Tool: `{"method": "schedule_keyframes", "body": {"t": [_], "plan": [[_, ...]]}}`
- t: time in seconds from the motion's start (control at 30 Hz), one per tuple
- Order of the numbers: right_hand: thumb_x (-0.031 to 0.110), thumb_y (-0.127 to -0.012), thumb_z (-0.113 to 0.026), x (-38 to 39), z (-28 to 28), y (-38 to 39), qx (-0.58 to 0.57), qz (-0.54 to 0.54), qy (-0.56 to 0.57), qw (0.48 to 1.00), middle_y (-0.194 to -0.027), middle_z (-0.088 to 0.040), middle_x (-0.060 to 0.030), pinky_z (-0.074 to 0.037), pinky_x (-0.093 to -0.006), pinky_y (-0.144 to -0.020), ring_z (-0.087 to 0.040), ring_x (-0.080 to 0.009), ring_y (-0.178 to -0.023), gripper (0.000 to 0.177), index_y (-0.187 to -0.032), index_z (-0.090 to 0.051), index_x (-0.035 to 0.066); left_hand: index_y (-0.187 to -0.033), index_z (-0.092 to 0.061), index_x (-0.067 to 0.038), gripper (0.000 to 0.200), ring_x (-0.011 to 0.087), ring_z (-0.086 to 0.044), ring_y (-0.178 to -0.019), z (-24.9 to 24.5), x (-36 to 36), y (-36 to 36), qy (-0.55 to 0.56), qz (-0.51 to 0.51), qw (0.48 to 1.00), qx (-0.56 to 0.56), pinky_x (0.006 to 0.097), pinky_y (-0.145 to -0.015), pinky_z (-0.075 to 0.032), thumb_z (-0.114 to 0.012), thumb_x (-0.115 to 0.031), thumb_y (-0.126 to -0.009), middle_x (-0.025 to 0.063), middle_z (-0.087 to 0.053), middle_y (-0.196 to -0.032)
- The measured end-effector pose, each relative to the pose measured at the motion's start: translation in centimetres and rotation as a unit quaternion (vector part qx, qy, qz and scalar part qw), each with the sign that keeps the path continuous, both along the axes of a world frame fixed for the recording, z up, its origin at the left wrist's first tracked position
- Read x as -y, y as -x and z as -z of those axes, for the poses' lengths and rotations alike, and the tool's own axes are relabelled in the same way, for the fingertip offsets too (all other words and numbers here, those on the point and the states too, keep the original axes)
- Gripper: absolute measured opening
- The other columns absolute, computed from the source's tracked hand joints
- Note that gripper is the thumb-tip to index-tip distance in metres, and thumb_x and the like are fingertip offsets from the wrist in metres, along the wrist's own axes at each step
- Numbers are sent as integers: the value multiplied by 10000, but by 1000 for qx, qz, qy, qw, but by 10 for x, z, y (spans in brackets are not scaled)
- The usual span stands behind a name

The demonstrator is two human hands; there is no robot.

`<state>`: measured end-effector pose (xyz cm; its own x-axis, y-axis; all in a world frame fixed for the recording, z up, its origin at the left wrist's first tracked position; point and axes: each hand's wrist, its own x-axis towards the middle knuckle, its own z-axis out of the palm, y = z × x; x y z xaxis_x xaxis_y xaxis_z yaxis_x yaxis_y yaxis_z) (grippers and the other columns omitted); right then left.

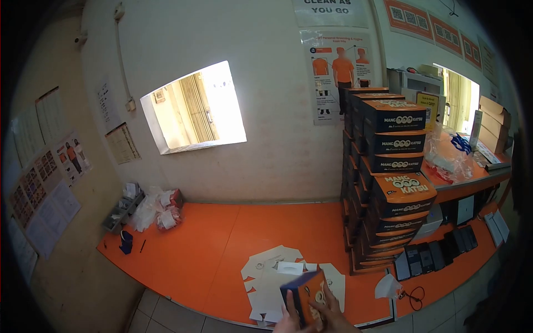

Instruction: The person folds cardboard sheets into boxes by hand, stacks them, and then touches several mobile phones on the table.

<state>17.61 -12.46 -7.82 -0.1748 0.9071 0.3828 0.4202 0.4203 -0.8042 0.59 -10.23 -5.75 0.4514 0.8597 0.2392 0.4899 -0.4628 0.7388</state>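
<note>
In the head view, a small orange and navy cardboard box (307, 289) is tilted between my two hands near the table's front edge. My left hand (288, 318) grips its left side, fingers up along the navy face. From the right, my right hand (331, 312) presses its fingers on the orange printed face. Beneath and behind the box lie flat, pale unfolded box blanks (256, 281) with cut flaps. Whether the box is fully closed is hidden by my hands.
Tall stacks of folded orange and navy boxes (400, 194) stand on the orange table (205, 244) to the right. Several dark phones (425, 257) lie beyond them. Plastic bags (161, 210), a grey tray (115, 220) and a tape dispenser (126, 242) sit at far left.
</note>
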Motion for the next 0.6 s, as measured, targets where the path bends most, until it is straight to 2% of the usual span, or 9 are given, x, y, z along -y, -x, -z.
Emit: {"method": "schedule_keyframes", "body": {"t": [0.07,0.1,0.13,0.2,0.3,0.37,0.47,0.53,0.6], "plan": [[325,-659,-790,-6,-45,3,101,36,30,994,-1386,-158,-277,-224,-493,-1060,-109,-415,-1334,867,-1357,-318,123,-1382,-46,28,798,387,-386,-1201,10,-15,-10,75,-139,977,142,365,-967,-375,-576,-255,-857,276,-321,-1303],[270,-642,-809,-11,-26,9,-59,131,-57,988,-1362,-256,-181,-317,-434,-1026,-301,-320,-1267,962,-1389,-227,106,-1367,-106,-8,781,395,-384,-1205,80,-32,-2,196,-113,908,354,374,-960,-394,-610,-274,-834,254,-318,-1317],[256,-642,-810,-12,-30,16,-187,113,-7,976,-1351,-273,-178,-329,-426,-1020,-316,-315,-1258,952,-1385,-234,107,-1352,-165,-44,765,403,-382,-1209,144,-42,7,305,-79,779,542,384,-953,-413,-645,-293,-811,233,-314,-1331],[227,-642,-812,-13,-38,36,-429,72,89,896,-1330,-307,-173,-354,-412,-1009,-346,-305,-1241,933,-1377,-250,110,-1366,-161,-61,742,368,-425,-1170,120,-47,4,248,-69,798,545,422,-961,-399,-565,-321,-800,203,-353,-1308],[310,-694,-758,-21,-51,27,-407,61,63,909,-1297,-316,-259,-391,-433,-933,-373,-325,-1211,815,-1332,-332,35,-1387,-155,-87,724,315,-490,-1112,35,-49,-5,175,-42,820,544,479,-974,-379,-445,-363,-784,158,-411,-1274],[347,-690,-770,-29,-69,-5,-406,40,89,909,-1322,-276,-270,-430,-451,-900,-373,-349,-1223,918,-1362,-245,10,-1405,-62,-169,795,306,-405,-1194,-8,-65,2,204,-60,748,629,481,-978,-377,-487,-209,-735,142,-364,-1290],[344,-695,-760,-26,-115,-37,93,268,-56,957,-1337,-286,-215,-462,-403,-860,-427,-333,-1192,881,-1375,-261,89,-1343,-187,-144,662,280,-413,-1175,-23,-77,4,248,-43,750,612,465,-963,-386,-517,-180,-770,118,-400,-1233],[310,-691,-749,-18,-147,-24,296,152,-218,917,-1295,-359,-169,-476,-370,-830,-487,-307,-1118,765,-1329,-359,149,-1316,-226,-127,599,272,-427,-1158,-47,-68,-11,205,-48,786,581,456,-961,-387,-509,-149,-789,101,-408,-1218],[269,-675,-738,-20,-168,-30,378,117,-288,872,-1240,-428,-127,-485,-352,-806,-525,-282,-1057,684,-1284,-433,203,-1314,-279,-90,583,300,-425,-1154,-66,-48,-23,177,149,743,628,400,-950,-406,-572,-193,-822,128,-392,-1267]]}}
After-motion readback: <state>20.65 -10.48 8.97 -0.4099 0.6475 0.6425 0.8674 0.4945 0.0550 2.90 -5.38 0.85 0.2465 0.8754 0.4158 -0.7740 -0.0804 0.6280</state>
